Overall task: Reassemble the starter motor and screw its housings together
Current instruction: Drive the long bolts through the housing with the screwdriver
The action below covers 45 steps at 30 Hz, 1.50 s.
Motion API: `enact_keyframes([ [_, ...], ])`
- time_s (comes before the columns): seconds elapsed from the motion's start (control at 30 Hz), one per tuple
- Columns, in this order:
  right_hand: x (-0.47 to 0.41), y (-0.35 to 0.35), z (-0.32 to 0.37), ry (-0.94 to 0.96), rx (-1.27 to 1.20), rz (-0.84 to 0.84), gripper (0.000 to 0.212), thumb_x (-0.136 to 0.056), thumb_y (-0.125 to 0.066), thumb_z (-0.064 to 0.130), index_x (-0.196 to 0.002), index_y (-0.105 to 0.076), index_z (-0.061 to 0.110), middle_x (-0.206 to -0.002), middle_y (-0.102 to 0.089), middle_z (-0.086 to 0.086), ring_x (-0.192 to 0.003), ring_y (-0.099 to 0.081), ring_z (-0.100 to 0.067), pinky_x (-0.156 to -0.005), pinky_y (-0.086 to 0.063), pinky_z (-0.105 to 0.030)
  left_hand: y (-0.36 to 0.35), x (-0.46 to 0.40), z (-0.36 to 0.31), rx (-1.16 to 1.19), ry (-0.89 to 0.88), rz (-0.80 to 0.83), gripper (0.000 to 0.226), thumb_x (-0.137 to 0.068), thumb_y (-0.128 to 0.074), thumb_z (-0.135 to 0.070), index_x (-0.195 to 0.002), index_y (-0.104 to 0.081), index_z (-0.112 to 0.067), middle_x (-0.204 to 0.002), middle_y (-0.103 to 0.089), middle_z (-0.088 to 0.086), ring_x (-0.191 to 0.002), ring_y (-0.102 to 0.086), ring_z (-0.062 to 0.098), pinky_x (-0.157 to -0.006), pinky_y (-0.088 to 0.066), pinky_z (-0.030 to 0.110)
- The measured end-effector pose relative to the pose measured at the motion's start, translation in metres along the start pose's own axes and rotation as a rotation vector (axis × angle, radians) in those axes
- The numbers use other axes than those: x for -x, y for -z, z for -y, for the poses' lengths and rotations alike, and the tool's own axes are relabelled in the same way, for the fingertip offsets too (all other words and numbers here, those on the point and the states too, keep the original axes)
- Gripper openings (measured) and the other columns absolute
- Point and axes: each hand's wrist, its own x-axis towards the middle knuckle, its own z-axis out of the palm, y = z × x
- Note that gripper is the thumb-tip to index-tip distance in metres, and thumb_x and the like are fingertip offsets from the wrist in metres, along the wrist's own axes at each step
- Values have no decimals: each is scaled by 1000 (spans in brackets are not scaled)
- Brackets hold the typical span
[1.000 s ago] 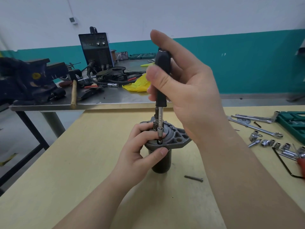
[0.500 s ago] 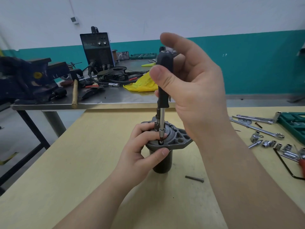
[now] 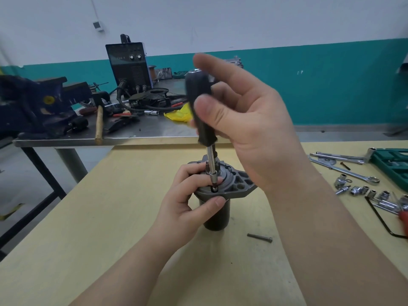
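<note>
While the left hand point(image 3: 187, 195) grips the starter motor point(image 3: 218, 195) and the right hand point(image 3: 242, 120) pinches the screwdriver point(image 3: 199, 111), a tilted bit could slip off the bolt.

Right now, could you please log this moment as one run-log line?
left hand grips starter motor | right hand holds screwdriver, tip in housing hole | loose bolt on table

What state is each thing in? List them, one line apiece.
starter motor: upright on the table, gripped by the left hand.
screwdriver: near upright, tip in a flange hole, pinched by the right hand.
loose bolt: lying flat on the table, apart from the motor.
</note>
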Motion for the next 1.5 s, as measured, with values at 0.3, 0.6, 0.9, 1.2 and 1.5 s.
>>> enact_keyframes([
  [0.3, 0, -13, -4, 179, 261, -251, 25, -98, -76, 21, -121, -71, 30, -94, -74, 13, -89, -73, -15, -85, -63, -37, -1, -1, 0, 32, 5, -1, 29, -89, -79, -26, -117, -77, -35, -135, -58, -4, -138, -53, 34, -110, -47, 43],
  [0.6, 2, -3, 1, 29, -97, -84, 27, -99, -70, 16, -126, -73, 19, -105, -78, 1, -95, -76, -26, -80, -62, -42, 0, 0, 2, 16, 12, -5, 31, -90, -80, -27, -120, -77, -35, -136, -58, -5, -136, -55, 35, -113, -47, 59],
  [0.9, -1, -14, -5, 152, 127, -246, 24, -101, -72, 23, -124, -72, 27, -99, -74, 11, -93, -72, -18, -84, -64, -42, -1, 0, 1, 22, 21, -15, 29, -88, -80, -27, -116, -78, -37, -135, -59, -4, -137, -54, 36, -112, -47, 59],
  [1.2, -2, -2, -4, -8, -84, -46, 42, -100, -71, 17, -142, -65, 24, -89, -75, 5, -88, -74, -27, -82, -62, -43, -2, 0, -1, 24, 0, -9, 29, -89, -80, -26, -117, -77, -30, -134, -59, -2, -134, -56, 33, -111, -49, 53],
  [1.5, -4, -10, -13, 197, 184, -241, 28, -105, -67, 21, -132, -72, 22, -112, -74, 9, -104, -73, -18, -90, -63, -47, -1, -1, 1, 37, 17, -13, 28, -88, -80, -25, -116, -77, -27, -133, -59, 0, -134, -55, 35, -110, -49, 53],
])
